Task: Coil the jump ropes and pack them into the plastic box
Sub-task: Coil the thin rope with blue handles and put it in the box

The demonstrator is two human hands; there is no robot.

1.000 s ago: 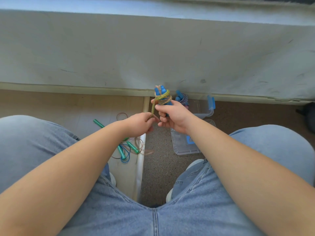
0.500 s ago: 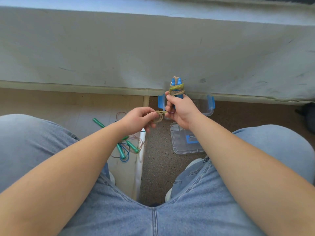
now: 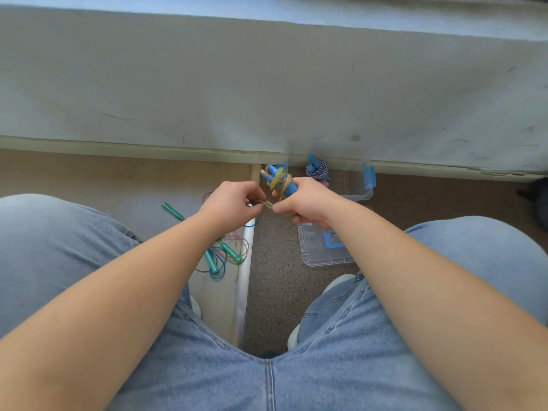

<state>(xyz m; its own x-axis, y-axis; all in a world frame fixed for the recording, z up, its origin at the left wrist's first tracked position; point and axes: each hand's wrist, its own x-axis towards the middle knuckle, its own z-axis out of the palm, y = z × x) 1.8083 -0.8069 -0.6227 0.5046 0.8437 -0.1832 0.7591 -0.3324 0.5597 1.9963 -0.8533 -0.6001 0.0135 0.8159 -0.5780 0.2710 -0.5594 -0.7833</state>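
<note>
A person sits with both knees in blue jeans (image 3: 89, 250) spread wide and looks down at the floor (image 3: 278, 280). The right hand (image 3: 308, 203) is closed around a jump rope with blue plastic handles and a yellowish cord (image 3: 280, 180) wound round them, held up in the middle of the view. The left hand (image 3: 231, 204) is just beside it, and its fingers (image 3: 255, 200) pinch the loose end of the same cord between the two hands. Far behind the hands, by the grey wall (image 3: 267, 84), stands a clear plastic box with blue clips (image 3: 366, 185), and inside it lies a coiled rope with a striped cord (image 3: 318, 169). Near the right foot, a clear flat lid (image 3: 317, 247) lies on the floor. To the left, a loose jump rope with green handles (image 3: 221, 253) lies in a tangle on the pale floor board
</note>
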